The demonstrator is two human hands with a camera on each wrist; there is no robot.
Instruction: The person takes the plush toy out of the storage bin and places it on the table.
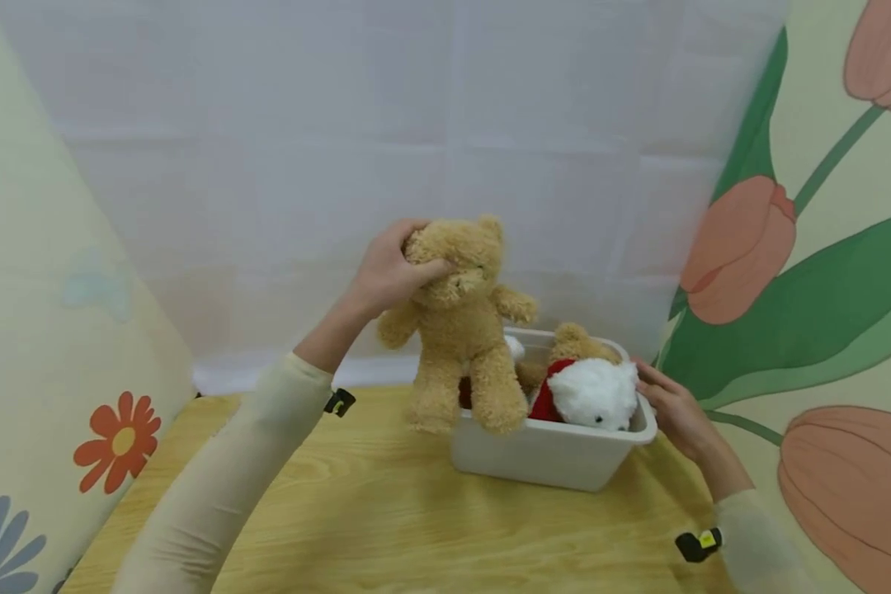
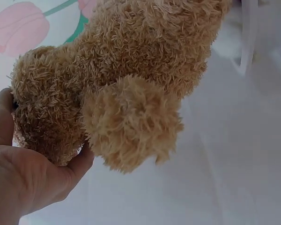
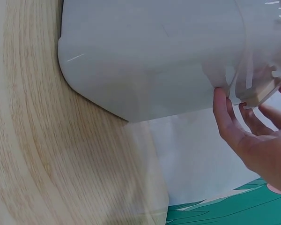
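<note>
Tan teddy bear gripped by left hand.

Bear hangs left of bin on table.

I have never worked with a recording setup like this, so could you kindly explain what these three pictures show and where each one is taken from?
There is no machine here: a person works with two bare hands and wears three cameras. The wide picture comes from the head camera, looking down at a wooden table. The other two come from cameras on each wrist.

The left hand grips a tan teddy bear by its head, holding it up beside a white plastic bin; the left wrist view shows that bear's fur close up. The right hand rests with straight fingers against the bin's far side, as the right wrist view confirms. In the bin lie a white plush toy with red and another tan plush toy.
</note>
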